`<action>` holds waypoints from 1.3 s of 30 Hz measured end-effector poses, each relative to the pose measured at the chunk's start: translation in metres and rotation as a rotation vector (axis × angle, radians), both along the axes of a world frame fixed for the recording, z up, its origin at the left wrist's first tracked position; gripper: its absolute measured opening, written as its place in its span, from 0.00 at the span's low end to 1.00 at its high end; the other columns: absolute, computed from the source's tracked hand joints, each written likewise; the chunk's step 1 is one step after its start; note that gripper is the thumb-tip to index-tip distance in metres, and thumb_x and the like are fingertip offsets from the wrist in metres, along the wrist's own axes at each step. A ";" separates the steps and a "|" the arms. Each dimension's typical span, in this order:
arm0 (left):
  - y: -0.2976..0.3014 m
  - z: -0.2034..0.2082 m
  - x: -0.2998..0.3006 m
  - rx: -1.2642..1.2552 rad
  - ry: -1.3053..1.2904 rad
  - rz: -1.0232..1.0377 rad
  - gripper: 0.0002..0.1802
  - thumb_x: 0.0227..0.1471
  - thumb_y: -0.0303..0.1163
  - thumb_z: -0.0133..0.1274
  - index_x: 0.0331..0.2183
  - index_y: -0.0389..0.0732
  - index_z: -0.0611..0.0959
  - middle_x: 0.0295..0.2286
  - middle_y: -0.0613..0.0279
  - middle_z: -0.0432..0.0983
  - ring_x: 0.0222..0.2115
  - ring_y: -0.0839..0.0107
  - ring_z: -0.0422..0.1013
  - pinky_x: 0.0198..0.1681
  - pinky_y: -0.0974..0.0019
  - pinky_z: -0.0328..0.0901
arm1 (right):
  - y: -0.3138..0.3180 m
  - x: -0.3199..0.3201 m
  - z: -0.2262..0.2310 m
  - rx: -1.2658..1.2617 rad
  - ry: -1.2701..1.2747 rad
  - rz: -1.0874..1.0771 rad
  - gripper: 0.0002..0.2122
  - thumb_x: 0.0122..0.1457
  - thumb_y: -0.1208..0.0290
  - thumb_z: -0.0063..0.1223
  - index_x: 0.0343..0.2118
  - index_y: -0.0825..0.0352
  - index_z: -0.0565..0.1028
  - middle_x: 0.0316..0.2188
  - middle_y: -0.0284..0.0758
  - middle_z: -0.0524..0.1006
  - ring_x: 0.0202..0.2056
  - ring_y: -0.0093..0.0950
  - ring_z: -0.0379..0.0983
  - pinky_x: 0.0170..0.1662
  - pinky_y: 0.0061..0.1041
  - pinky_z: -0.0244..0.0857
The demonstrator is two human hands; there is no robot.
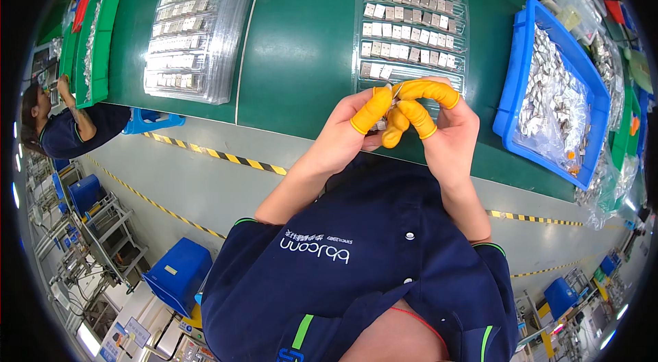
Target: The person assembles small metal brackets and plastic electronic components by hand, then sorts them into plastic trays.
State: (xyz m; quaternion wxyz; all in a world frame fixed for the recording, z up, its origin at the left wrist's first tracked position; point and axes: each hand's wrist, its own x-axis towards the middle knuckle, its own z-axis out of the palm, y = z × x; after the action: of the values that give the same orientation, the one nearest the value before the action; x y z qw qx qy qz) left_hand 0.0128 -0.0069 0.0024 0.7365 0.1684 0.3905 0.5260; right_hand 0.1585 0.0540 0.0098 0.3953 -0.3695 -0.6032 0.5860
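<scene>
My left hand (pixel 351 119), with a yellow finger cot on its thumb, is closed around several small silver USB connectors (pixel 379 125), mostly hidden by the fingers. Against it, my right hand (pixel 437 114) pinches at a small metal piece (pixel 396 91); yellow cots cover its thumb and fingers. The fingertips of both hands meet over the near edge of a clear plastic tray (pixel 358 47). Rows of silver USB connectors (pixel 406 33) lie in that tray, and its nearest row is partly covered by my hands.
A stack of clear trays with connectors (pixel 223 54) stands left on the green table (pixel 301 33). At right, a blue bin (pixel 506 105) holds a bag and many loose metal parts. A green bin (pixel 103 54) lies far left, near another person (pixel 89 129).
</scene>
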 end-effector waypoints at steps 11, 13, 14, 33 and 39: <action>-0.007 -0.008 0.003 0.082 0.183 0.230 0.10 0.55 0.29 0.47 0.37 0.34 0.73 0.24 0.68 0.70 0.22 0.82 0.62 0.26 0.77 0.58 | -0.004 -0.003 0.001 0.824 -0.436 -0.130 0.11 0.37 0.77 0.58 0.28 0.64 0.78 0.30 0.29 0.75 0.36 0.31 0.69 0.42 0.32 0.57; -0.006 -0.007 0.002 0.102 0.261 0.242 0.10 0.55 0.30 0.47 0.36 0.34 0.74 0.24 0.68 0.70 0.22 0.82 0.62 0.26 0.78 0.58 | -0.004 0.000 -0.001 0.807 -0.462 -0.114 0.11 0.37 0.77 0.59 0.28 0.64 0.78 0.31 0.30 0.75 0.37 0.32 0.68 0.43 0.33 0.57; -0.007 -0.007 0.002 0.100 0.261 0.244 0.10 0.55 0.30 0.47 0.36 0.34 0.74 0.24 0.68 0.70 0.22 0.82 0.62 0.26 0.78 0.58 | -0.004 0.000 -0.001 0.790 -0.486 -0.097 0.11 0.37 0.77 0.59 0.28 0.64 0.78 0.32 0.31 0.74 0.38 0.32 0.68 0.43 0.33 0.57; 0.010 -0.031 -0.014 0.425 1.841 0.134 0.13 0.31 0.30 0.63 0.27 0.45 0.84 0.19 0.66 0.69 0.14 0.70 0.66 0.17 0.69 0.62 | 0.011 -0.002 -0.025 0.839 -0.746 -0.204 0.09 0.35 0.75 0.62 0.24 0.66 0.77 0.35 0.32 0.73 0.45 0.33 0.65 0.46 0.34 0.55; 0.012 -0.031 -0.015 0.420 1.790 0.155 0.12 0.30 0.29 0.63 0.26 0.43 0.84 0.19 0.65 0.69 0.14 0.69 0.66 0.16 0.69 0.62 | 0.022 -0.001 -0.018 0.832 -0.797 -0.079 0.08 0.37 0.76 0.61 0.24 0.67 0.77 0.35 0.34 0.73 0.46 0.34 0.65 0.46 0.33 0.56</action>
State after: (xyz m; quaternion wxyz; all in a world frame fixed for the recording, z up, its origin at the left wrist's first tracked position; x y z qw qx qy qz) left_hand -0.0022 0.0050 -0.0285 0.0767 0.6160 0.7212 0.3075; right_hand 0.1574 0.0755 -0.0081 0.2713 -0.3975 -0.8709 0.0997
